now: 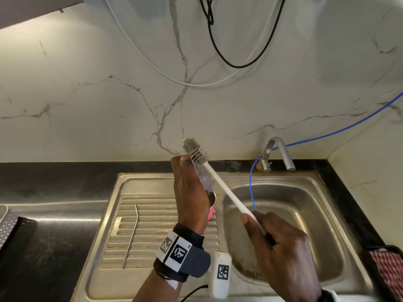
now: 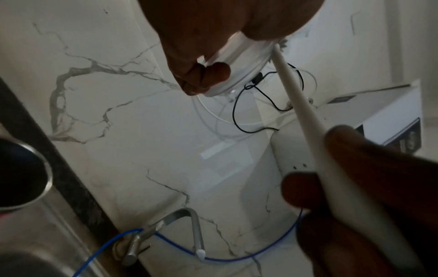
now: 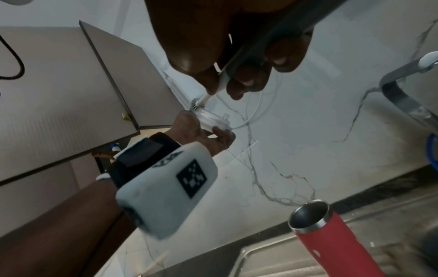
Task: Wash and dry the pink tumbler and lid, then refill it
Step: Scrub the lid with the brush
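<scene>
A: What does the room show?

B: A white marble-veined wall (image 1: 109, 94) fills the upper half of the head view, with a black cable (image 1: 220, 53) and a white cable (image 1: 165, 73) looping at the top centre. Below runs a dark worktop (image 1: 54, 175) holding a steel sink (image 1: 294, 216) with a ribbed drainboard (image 1: 152, 214). A tap (image 1: 281, 153) stands right of centre, and a blue hose (image 1: 253, 188) drops into the basin.

A: And the task's things?

B: The pink tumbler (image 3: 336, 241) stands open-mouthed on the drainboard, mostly hidden behind the left hand (image 1: 192, 192) in the head view. That hand holds the clear lid (image 2: 239, 63) up at frame centre, thumb and fingers (image 2: 213, 72) pinching its rim.

A: The other hand?

B: The right hand (image 1: 281, 253), lower right, has its fingers curled round the white handle of a bottle brush (image 1: 218, 182); the bristle head lies against the lid.

A: Anything else?

B: A bent metal straw (image 1: 133, 234) lies on the drainboard's left side. A dark mesh basket (image 1: 15, 229) sits at the left edge, and a red checked cloth (image 1: 386, 273) at the lower right.
</scene>
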Available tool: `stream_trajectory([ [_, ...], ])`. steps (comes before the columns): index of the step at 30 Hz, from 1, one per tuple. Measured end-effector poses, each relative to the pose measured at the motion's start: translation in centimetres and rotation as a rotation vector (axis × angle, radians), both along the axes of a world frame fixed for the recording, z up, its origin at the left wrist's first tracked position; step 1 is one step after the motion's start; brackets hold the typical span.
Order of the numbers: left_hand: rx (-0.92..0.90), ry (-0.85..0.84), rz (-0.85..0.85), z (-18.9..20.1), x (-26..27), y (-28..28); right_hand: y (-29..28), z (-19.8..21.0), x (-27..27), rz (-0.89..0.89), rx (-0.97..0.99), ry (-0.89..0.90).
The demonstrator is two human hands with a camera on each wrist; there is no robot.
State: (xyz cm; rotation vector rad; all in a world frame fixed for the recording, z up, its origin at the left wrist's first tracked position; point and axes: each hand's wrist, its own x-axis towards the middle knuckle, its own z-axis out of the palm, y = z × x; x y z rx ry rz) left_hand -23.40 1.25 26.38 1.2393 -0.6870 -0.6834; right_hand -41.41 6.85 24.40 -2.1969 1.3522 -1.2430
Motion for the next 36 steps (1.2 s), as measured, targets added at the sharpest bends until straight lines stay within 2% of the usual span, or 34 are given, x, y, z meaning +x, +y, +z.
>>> stream_trajectory([
  [2, -0.010, 0.039, 0.025, 0.1, 1.0, -0.5, 0.6, -0.8, -0.4, 0.003, -0.028, 0.034],
  [6, 0.016, 0.269, 0.016, 1.3, 2.4, -0.5, 2.0, -2.1, -1.9, 0.004, -0.005, 0.041],
  [8, 0.008, 0.241, -0.001, 1.3, 2.0, -0.3, 1.8, -1.8, -2.0, -0.027, 0.026, 0.038],
  [12, 0.014, 0.034, -0.130, 0.7, 1.3, 0.3, -0.1, -0.2, -1.8, -0.017, 0.063, 0.033],
  [15, 0.056, 0.061, -0.183, 0.1, 1.4, 0.4, -1.6, 1.0, -2.1, 0.013, 0.025, 0.057],
  [20, 0.050, 0.244, -0.322, 1.2, 2.5, 1.1, -3.2, 2.0, -3.4, 0.079, 0.031, 0.014],
  [25, -0.062, 0.465, -0.433, 1.6, 3.4, 1.5, -2.9, 1.7, -3.9, 0.106, 0.068, 0.022],
  [31, 0.015, 0.486, -0.436, 1.4, 5.0, 1.2, -2.2, 1.7, -4.4, 0.085, 0.106, 0.027],
  [36, -0.135, 0.668, -0.574, 1.9, 5.5, 1.1, -0.8, 0.6, -4.9, 0.082, 0.139, 0.020],
])
